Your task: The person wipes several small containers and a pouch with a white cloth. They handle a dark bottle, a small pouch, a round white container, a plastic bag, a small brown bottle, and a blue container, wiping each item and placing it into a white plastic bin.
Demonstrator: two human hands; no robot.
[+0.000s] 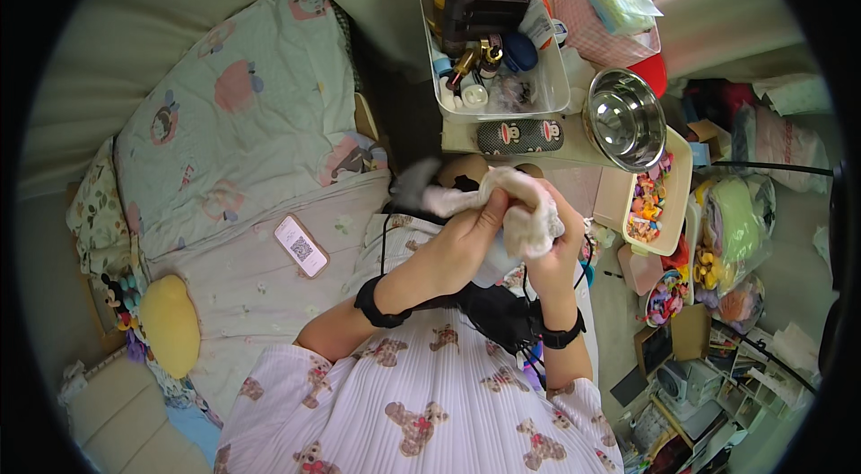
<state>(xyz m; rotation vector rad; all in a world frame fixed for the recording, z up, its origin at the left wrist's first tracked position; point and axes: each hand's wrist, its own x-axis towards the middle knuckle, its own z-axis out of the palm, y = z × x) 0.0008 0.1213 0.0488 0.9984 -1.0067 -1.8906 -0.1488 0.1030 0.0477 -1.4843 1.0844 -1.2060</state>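
Note:
Both hands are raised over my lap, gripping a soft white piece of fabric (pixel 531 232) that looks like a sock. Its loose end (pixel 417 185), grey and blurred, swings out to the left. My left hand (pixel 454 248) pinches the fabric with the thumb on top. On the other side, my right hand (pixel 559 238) holds the bunched edge, its fingers partly hidden behind the cloth. Black bands circle both wrists. A black item with cords (pixel 498 312) lies on my lap under the forearms.
Left, a phone (pixel 301 246) lies on the bed (pixel 235 299) near a yellow cushion (pixel 170 326). Ahead stand a clear plastic bin (pixel 565 94) of bottles and boxes, a patterned case (pixel 520 136) and a steel bowl (pixel 624 119). Toy-filled tubs (pixel 681 185) and bags (pixel 736 225) crowd the right.

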